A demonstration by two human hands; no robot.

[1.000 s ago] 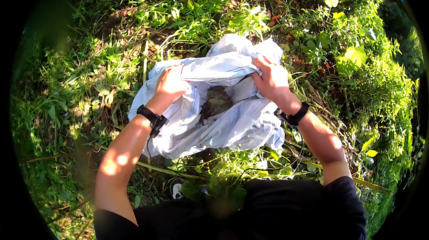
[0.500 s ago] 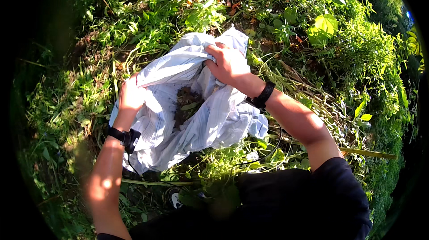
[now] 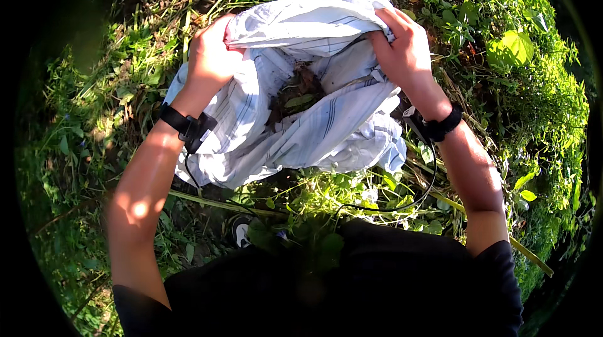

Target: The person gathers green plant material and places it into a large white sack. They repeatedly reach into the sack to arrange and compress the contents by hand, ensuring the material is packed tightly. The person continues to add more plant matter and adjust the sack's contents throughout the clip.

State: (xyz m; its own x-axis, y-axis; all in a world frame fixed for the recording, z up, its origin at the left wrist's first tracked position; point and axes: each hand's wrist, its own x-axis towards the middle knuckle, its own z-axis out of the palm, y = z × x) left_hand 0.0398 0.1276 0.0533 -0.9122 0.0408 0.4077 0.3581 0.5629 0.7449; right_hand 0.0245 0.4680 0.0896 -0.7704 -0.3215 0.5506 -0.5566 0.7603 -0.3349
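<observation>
A white cloth with thin dark stripes (image 3: 314, 126) is bunched in a ring in front of me, its middle open. Down in the opening lie brown dry leaves and dark debris (image 3: 298, 94). At the ring's far left edge, my left hand (image 3: 212, 54) is closed round the fabric, its fingertips partly hidden by the folds. My right hand (image 3: 405, 48) grips the far right edge, fingers over the top and thumb toward the inside. Between the two hands a rolled fold of cloth stretches across. Each wrist wears a black strap with a small device and cable.
Green weeds and grass (image 3: 125, 86) surround the cloth. Broad bright leaves (image 3: 512, 48) grow at the right. A long stalk (image 3: 226, 205) lies on the near side, and a black cable (image 3: 383, 209) loops before my dark shirt. One shoe (image 3: 241, 232) shows below.
Both hands have moved farther apart, spreading the far edge of the cloth wider. The cloth sits higher in the view, and its opening is broader.
</observation>
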